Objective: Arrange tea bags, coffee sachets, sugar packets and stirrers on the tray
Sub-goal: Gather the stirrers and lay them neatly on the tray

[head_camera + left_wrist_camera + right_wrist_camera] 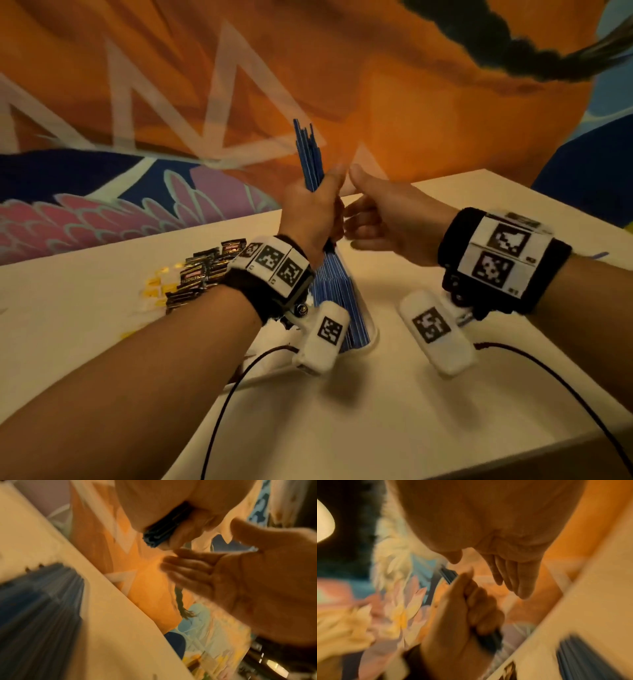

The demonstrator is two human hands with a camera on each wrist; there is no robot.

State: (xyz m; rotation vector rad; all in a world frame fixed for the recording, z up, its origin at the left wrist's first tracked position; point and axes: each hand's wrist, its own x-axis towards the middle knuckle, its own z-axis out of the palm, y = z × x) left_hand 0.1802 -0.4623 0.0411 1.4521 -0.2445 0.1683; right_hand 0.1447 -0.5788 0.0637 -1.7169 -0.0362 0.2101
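Your left hand (313,212) grips a bundle of blue stirrers (310,154), fingers curled round its middle; the bundle stands near upright, tips fanning unevenly above your fist, lower ends poking out beneath. Below it a larger fan of blue stirrers with thin pale stripes (337,291) lies flat on the white tray (374,337). Left of that, dark coffee sachets (202,272) sit heaped, overlapping. Yellow packets (156,286) lie beside them, too blurred to identify.
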